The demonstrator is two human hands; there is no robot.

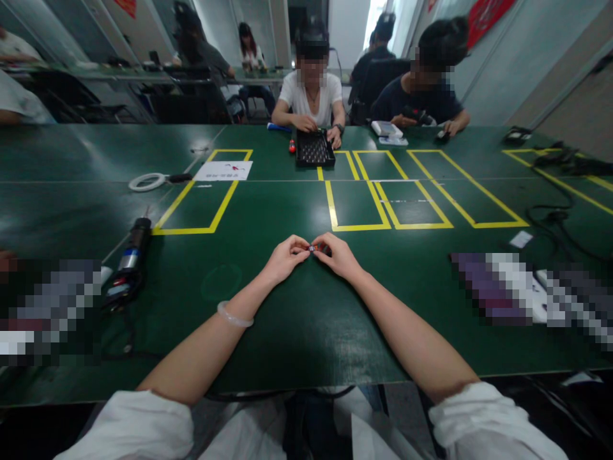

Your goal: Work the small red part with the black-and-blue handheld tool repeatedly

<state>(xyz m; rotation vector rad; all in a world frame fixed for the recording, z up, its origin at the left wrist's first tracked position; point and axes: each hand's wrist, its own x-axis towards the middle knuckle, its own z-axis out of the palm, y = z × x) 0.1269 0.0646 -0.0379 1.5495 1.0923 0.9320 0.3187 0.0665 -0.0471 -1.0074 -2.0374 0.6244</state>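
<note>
My left hand [288, 258] and my right hand [336, 253] meet above the green table [287, 332], each pinching one side of a small part [312, 248]. The part looks dark and silvery with some orange-red; it is too small to tell its kind. Fingertips cover most of it. A pale bracelet [234, 315] circles my left wrist.
Yellow tape rectangles [361, 227] mark the table. An electric screwdriver [130, 259] and a white cable coil [146, 183] lie left. Across sits a person [311, 96] with a black tray [315, 160]. A paper sheet [223, 170] lies left of it; cables [558, 214] lie right.
</note>
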